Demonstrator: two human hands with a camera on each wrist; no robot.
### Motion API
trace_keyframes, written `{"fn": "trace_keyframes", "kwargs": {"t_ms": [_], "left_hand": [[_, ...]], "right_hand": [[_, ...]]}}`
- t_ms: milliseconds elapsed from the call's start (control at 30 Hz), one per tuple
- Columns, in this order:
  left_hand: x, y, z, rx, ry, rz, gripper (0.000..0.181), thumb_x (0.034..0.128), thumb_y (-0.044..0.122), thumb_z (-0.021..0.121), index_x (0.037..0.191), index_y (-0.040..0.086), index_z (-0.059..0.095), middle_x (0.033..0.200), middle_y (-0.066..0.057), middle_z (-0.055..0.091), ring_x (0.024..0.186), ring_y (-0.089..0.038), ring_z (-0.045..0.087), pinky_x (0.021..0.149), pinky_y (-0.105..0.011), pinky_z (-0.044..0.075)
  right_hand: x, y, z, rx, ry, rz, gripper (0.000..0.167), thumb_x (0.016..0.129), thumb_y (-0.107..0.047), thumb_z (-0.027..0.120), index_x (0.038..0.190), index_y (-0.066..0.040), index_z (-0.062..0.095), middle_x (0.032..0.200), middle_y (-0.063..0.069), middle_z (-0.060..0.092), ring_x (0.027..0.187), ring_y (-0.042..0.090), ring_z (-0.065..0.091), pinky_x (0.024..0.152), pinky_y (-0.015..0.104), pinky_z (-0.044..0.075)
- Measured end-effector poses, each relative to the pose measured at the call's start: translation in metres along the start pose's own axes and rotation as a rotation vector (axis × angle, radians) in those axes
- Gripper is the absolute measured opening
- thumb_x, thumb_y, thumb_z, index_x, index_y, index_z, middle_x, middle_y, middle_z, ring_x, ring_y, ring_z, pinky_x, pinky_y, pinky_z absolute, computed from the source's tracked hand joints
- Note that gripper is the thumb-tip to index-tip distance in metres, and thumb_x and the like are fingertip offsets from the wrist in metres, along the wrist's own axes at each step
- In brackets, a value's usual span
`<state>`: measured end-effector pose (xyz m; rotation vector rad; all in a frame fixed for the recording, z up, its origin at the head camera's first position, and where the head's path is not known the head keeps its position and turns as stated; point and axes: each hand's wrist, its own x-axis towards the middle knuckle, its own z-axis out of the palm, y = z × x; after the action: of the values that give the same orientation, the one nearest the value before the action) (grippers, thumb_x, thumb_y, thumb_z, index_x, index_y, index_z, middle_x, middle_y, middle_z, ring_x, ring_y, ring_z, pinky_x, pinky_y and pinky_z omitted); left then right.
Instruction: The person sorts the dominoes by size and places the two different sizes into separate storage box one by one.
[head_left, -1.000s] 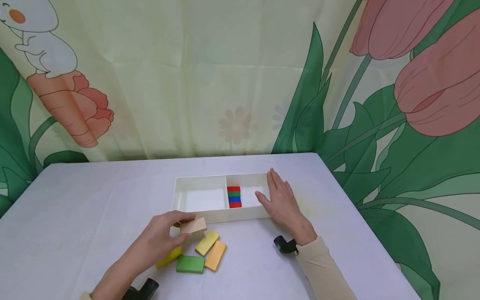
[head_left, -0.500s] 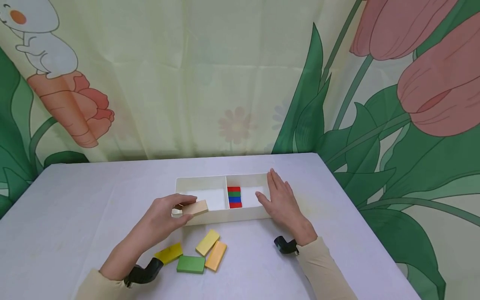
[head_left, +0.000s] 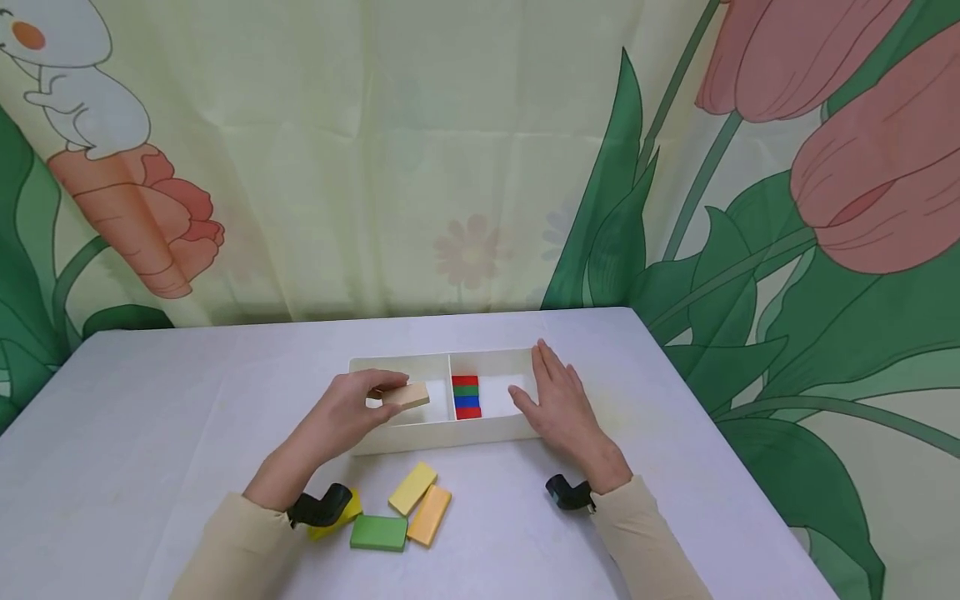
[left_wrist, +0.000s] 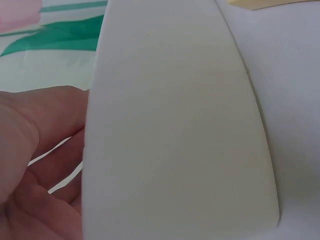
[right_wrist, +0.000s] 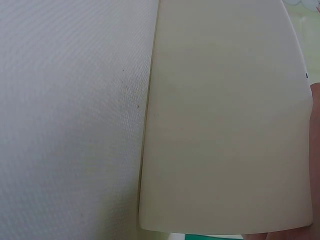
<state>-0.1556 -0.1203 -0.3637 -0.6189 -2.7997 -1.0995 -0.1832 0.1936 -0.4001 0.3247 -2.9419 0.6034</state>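
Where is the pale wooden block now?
In the head view, the pale wooden block is held in the left hand, over the left compartment of the white box, left of the divider.

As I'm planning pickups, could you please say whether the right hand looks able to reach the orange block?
Probably yes: the right hand, against the white box, holds no block, and nothing covers the orange block.

Head view is bright, softly lit; faint shadow beside right sleeve (head_left: 652,542) at 5 o'clock, darker band at foot of curtain (head_left: 337,208) toward 9 o'clock. Wrist views are dimmer, greyish. Left wrist: edge of white box (left_wrist: 175,125) bows, 1 to 4 o'clock. Right wrist: tablecloth (right_wrist: 65,125) darkens at 7 o'clock.
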Motion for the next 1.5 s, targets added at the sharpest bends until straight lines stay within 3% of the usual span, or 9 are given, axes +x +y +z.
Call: {"fn": "trace_keyframes", "kwargs": {"t_ms": [167,533,733,867,1000,1233,1367,1500], "left_hand": [[0.013,-0.002,0.007,-0.001,-0.03,-0.005,0.035,0.0867,0.001,0.073,0.121,-0.002,0.068,0.115,-0.014,0.072,0.099,-0.025,0.068,0.089,-0.041,0.059],[0.036,-0.008,0.023,0.052,-0.023,0.053,0.028,0.0837,-0.007,0.071,0.111,-0.005,0.071,0.103,-0.015,0.073,0.09,-0.026,0.066,0.085,-0.042,0.058],[0.046,-0.008,0.033,0.109,-0.013,0.043,0.023,0.0826,-0.01,0.068,0.105,-0.005,0.073,0.098,-0.015,0.073,0.087,-0.028,0.063,0.087,-0.043,0.057],[0.05,-0.008,0.037,0.134,-0.026,0.014,0.023,0.0829,-0.01,0.068,0.105,-0.005,0.072,0.101,-0.016,0.073,0.09,-0.029,0.064,0.092,-0.044,0.056],[0.055,-0.006,0.042,0.173,-0.047,-0.001,0.022,0.0802,-0.011,0.071,0.102,-0.004,0.072,0.097,-0.014,0.072,0.086,-0.026,0.062,0.088,-0.042,0.056],[0.06,-0.003,0.047,0.241,-0.036,0.058,0.018,0.0803,-0.012,0.072,0.096,-0.003,0.074,0.094,-0.013,0.074,0.084,-0.025,0.065,0.085,-0.039,0.058],[0.059,-0.003,0.047,0.21,-0.04,0.042,0.019,0.0814,-0.011,0.071,0.099,-0.003,0.073,0.095,-0.014,0.074,0.086,-0.026,0.065,0.087,-0.04,0.058],[0.056,0.0,0.041,0.16,-0.067,-0.003,0.026,0.0839,-0.008,0.071,0.109,-0.003,0.071,0.105,-0.016,0.073,0.098,-0.03,0.067,0.094,-0.042,0.056]], "right_hand": [[-0.001,-0.001,0.001,0.002,0.0,-0.001,0.084,0.097,-0.048,0.05,0.157,0.0,0.016,0.167,0.015,0.013,0.153,0.034,0.017,0.124,0.059,0.013],[-0.002,-0.001,0.0,-0.002,0.0,0.001,0.083,0.098,-0.047,0.05,0.157,0.001,0.017,0.167,0.015,0.014,0.153,0.034,0.017,0.124,0.059,0.014],[-0.001,-0.001,0.0,-0.01,-0.007,0.004,0.084,0.097,-0.048,0.052,0.157,0.0,0.017,0.167,0.014,0.014,0.153,0.035,0.018,0.124,0.058,0.013],[0.0,-0.001,-0.001,-0.005,-0.006,-0.004,0.084,0.098,-0.048,0.051,0.157,0.0,0.016,0.167,0.014,0.014,0.154,0.034,0.017,0.124,0.058,0.013],[0.0,0.0,-0.001,-0.002,-0.003,-0.007,0.084,0.098,-0.048,0.051,0.157,0.0,0.016,0.167,0.014,0.014,0.154,0.033,0.017,0.124,0.058,0.013],[-0.001,-0.001,-0.001,0.008,0.003,-0.003,0.083,0.097,-0.047,0.051,0.157,0.001,0.017,0.166,0.015,0.014,0.153,0.034,0.017,0.123,0.059,0.014],[-0.001,-0.002,-0.001,0.012,-0.008,0.001,0.083,0.098,-0.047,0.05,0.157,0.0,0.016,0.167,0.015,0.014,0.153,0.033,0.017,0.124,0.059,0.013],[-0.001,-0.002,-0.001,0.003,-0.013,0.004,0.083,0.098,-0.047,0.05,0.157,0.0,0.015,0.167,0.014,0.013,0.154,0.033,0.016,0.124,0.058,0.013]]}}
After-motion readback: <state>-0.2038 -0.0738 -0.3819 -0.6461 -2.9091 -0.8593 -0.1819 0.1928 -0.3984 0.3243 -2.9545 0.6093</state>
